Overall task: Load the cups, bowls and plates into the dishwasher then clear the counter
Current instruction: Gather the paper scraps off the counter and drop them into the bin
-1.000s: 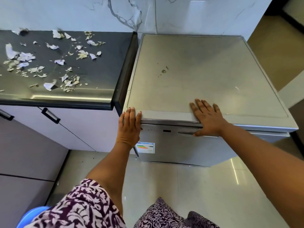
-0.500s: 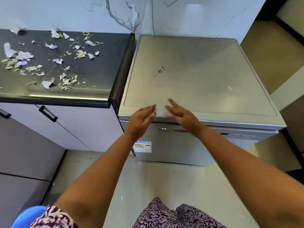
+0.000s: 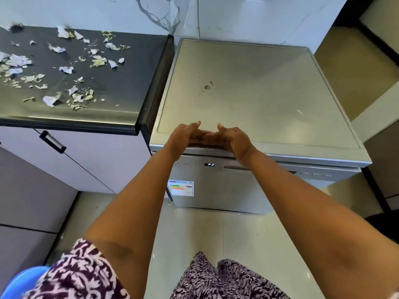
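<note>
The silver dishwasher (image 3: pixel 259 93) stands with its door (image 3: pixel 226 190) closed, and its small display (image 3: pixel 209 164) is lit. My left hand (image 3: pixel 183 137) and my right hand (image 3: pixel 234 140) meet above the front edge of its top. Their fingers overlap each other, thumbs up, and neither holds anything. No cups, bowls or plates are in view. Left of the machine is the dark counter (image 3: pixel 129 87), strewn with torn paper and peel scraps (image 3: pixel 75 96).
A white cabinet with a black handle (image 3: pixel 53 141) sits under the counter. An energy label (image 3: pixel 181 188) is stuck on the door's lower left. A blue round object (image 3: pixel 23 281) shows at the bottom left. Pale tiled floor (image 3: pixel 194 234) lies before the machine.
Both hands left the front edge of the dishwasher top, where they lay apart, and came together in the middle. The display now shows lit characters.
</note>
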